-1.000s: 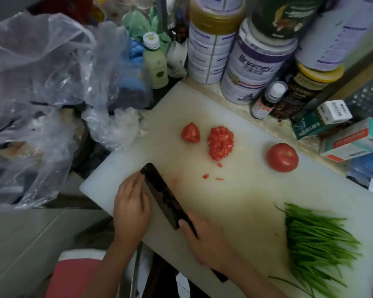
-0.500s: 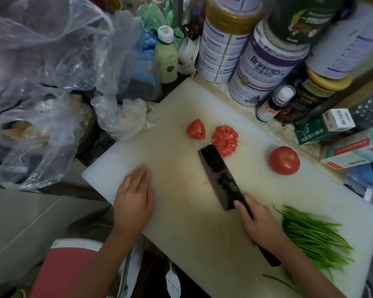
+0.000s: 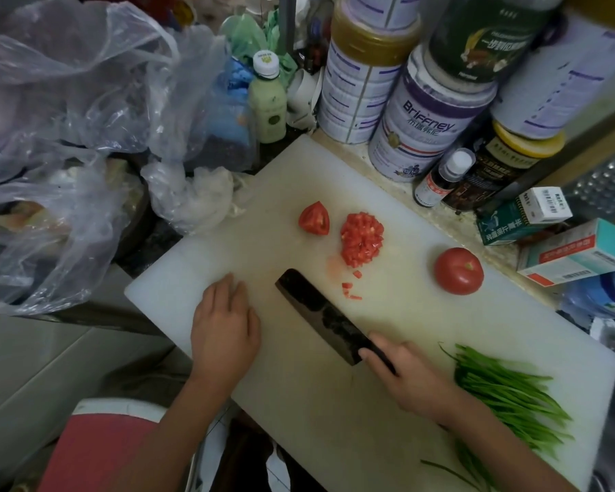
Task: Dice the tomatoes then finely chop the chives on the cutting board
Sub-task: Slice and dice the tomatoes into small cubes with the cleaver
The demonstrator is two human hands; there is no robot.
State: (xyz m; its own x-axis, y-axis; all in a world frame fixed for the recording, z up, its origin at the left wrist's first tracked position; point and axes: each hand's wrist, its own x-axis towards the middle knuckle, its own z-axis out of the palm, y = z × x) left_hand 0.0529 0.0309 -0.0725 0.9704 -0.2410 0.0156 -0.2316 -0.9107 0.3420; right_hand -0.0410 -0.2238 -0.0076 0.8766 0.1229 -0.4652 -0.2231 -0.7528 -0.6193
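Two hands of mine are on the board (image 3: pixel 299 413). My left hand (image 3: pixel 224 332) lies palm down near its seven o'clock edge, fingers straight and close together, holding nothing. My right hand (image 3: pixel 412 381) has its fingers curled round the handle of the knife (image 3: pixel 320 314). The dark blade runs from it toward ten o'clock, broad side up, low over the middle of the board. I cannot tell whether it touches.

Chives (image 3: pixel 512 392) lie in an uncut bunch just beside my right hand, at its three o'clock. A few red bits (image 3: pixel 350 289) sit just beside the blade's far end. The dice (image 3: pixel 362 239) are heaped at eleven o'clock from my right hand, apart from the blade. A wedge (image 3: pixel 315 219) lies just beside the heap at its nine o'clock. The whole tomato (image 3: pixel 458 271) stands at one o'clock from my right hand, well apart.

Beyond the board at one o'clock, lidded tins (image 3: pixel 423 129) are stacked, their contents hidden, with boxes (image 3: pixel 576 257) at three. A capped bottle (image 3: pixel 267 101) of pale green liquid stands at twelve. Clear bags (image 3: pixel 68 136) fill nine to eleven. One holds something pale that I cannot make out.
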